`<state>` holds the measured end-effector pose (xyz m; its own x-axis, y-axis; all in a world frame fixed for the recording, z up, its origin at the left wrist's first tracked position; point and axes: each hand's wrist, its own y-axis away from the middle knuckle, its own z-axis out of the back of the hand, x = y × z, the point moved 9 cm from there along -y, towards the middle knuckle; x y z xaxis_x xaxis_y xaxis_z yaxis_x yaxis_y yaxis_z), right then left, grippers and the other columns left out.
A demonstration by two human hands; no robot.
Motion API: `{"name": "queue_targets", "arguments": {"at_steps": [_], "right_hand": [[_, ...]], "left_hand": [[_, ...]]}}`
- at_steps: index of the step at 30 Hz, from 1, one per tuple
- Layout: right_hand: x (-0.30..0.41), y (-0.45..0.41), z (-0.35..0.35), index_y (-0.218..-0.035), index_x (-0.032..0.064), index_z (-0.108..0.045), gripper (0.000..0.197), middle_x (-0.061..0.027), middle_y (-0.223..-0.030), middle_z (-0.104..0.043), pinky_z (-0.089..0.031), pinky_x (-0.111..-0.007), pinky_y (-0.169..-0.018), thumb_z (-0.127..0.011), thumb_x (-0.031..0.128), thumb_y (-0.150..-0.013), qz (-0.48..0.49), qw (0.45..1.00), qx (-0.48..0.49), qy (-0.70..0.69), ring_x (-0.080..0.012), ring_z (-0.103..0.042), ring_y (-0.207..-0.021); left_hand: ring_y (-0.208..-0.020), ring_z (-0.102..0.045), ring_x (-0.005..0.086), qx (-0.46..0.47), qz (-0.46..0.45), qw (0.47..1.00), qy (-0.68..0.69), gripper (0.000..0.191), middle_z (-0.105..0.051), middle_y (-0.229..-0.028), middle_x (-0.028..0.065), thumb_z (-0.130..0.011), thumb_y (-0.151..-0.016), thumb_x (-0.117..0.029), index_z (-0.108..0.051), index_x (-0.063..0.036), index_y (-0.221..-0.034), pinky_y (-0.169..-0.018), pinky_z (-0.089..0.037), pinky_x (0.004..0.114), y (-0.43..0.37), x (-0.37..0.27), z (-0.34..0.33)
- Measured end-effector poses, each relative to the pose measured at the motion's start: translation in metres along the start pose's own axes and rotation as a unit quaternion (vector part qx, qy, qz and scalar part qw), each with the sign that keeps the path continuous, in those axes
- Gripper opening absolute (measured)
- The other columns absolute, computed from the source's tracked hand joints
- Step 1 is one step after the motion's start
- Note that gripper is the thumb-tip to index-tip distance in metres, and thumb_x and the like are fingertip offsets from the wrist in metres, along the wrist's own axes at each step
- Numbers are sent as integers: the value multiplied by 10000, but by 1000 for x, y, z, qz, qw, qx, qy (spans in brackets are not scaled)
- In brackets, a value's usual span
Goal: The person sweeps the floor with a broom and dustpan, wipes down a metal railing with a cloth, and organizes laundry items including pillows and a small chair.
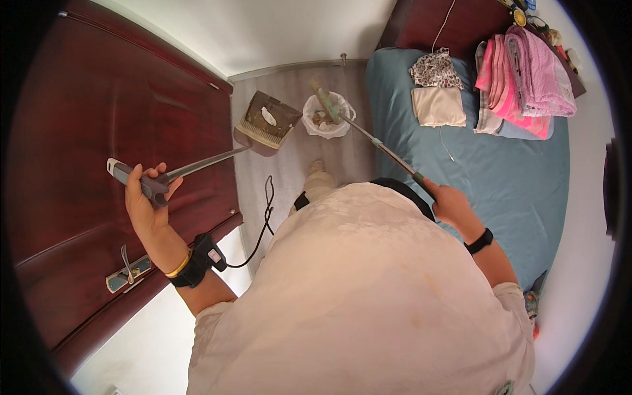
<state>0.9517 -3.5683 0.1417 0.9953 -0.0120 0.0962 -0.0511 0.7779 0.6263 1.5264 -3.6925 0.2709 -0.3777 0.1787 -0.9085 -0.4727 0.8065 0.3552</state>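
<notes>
My left hand (149, 197) grips the grey handle of a long-handled dustpan (276, 116), whose pan has a row of comb teeth along one side. In the pan lies a crumpled white scrap (268, 116), perhaps tissue. My right hand (448, 203) holds the dark grip of a broom (390, 154) with a metal pole. The broom's greenish head reaches over a white waste bin (328, 133) lined with a plastic bag. Some rubbish (323, 121) shows inside the bin, partly hidden by the broom head. The pan's edge is close beside the bin.
A dark red door (163, 113) with a metal lever handle (128, 269) stands at the left. At the right, a bed (503, 197) with a blue-green sheet carries folded pink bedding (538, 74) and pillows. A black cable (269, 212) hangs from my left wrist strap.
</notes>
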Motion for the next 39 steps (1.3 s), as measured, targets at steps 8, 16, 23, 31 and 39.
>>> {"name": "queue_targets", "arguments": {"at_steps": [8, 16, 23, 31, 39], "right_hand": [[-4, -48, -42, -1328, 173, -391, 650, -128, -766, -606, -469, -424, -564, -570, 34, -719, 42, 998, -27, 35, -329, -605, -709], [-5, -71, -65, -1326, 143, -391, 647, -123, -759, -623, -481, -419, -576, -610, 60, -724, 64, 994, -5, 89, -306, -625, -733], [-19, -4, -38, -1325, 211, -424, 672, -133, -778, -615, -461, -432, -624, -552, 19, -693, 7, 999, -32, -42, -338, -600, -754], [-18, 64, -29, -1281, 202, -484, 674, -157, -761, -598, -429, -467, -609, -529, 2, -639, 5, 993, -53, -105, -350, -571, -723], [-47, 104, -35, -1284, 153, -479, 681, -195, -812, -599, -445, -407, -643, -473, -35, -630, -80, 941, -12, -328, -357, -577, -749]], "left_hand": [[-904, -591, 252, 92, -32, 995, -37, 159, -559, -750, 86, -543, -867, -171, -501, -19, -854, -669, -582, 511, 35, -43, -45], [-928, -580, 281, 184, -34, 982, 1, 125, -590, -737, 94, -527, -880, -165, -534, -56, -820, -723, -534, 601, 46, -51, -78], [-921, -579, 280, 216, -29, 976, 18, 128, -589, -736, 93, -533, -873, -167, -537, -54, -811, -718, -533, 606, 51, -43, -87], [-920, -577, 285, 252, -31, 967, 24, 120, -594, -747, 101, -539, -874, -157, -540, -53, -815, -734, -522, 620, 58, -52, -99], [-888, -550, 276, 249, -39, 967, 35, 120, -555, -728, 82, -568, -856, -145, -530, -41, -811, -790, -468, 653, 76, -75, -107]]}}
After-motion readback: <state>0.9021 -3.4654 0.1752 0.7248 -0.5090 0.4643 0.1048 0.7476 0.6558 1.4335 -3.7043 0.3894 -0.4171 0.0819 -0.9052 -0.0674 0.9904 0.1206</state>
